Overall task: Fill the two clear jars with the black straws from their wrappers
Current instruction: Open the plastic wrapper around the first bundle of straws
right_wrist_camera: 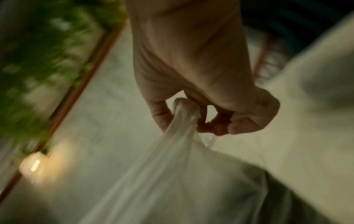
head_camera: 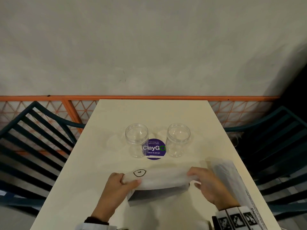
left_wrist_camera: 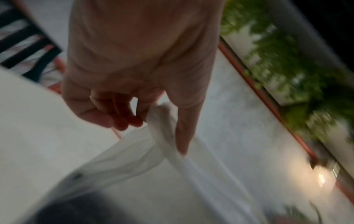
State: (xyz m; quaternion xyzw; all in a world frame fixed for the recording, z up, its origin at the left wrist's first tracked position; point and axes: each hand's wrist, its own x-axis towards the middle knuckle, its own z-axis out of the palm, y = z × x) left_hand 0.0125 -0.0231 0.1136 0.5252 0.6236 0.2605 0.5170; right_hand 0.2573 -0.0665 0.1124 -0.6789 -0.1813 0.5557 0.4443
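Two clear jars, the left one [head_camera: 136, 140] and the right one [head_camera: 178, 139], stand open and empty on the cream table [head_camera: 99, 163]. Nearer to me, a translucent plastic wrapper [head_camera: 159, 179] with a dark block of black straws [head_camera: 157, 194] inside is stretched between my hands. My left hand [head_camera: 122, 180] pinches its left end [left_wrist_camera: 162, 121] between thumb and fingers. My right hand [head_camera: 199, 177] pinches the bunched right end [right_wrist_camera: 184, 115]. A second wrapper of black straws [head_camera: 227, 175] lies at the table's right edge.
A purple round sticker [head_camera: 155, 151] sits on the table between the jars. Dark slatted chairs stand to the left [head_camera: 33, 138] and right [head_camera: 274, 138]. An orange rail [head_camera: 149, 97] runs behind the table's far edge.
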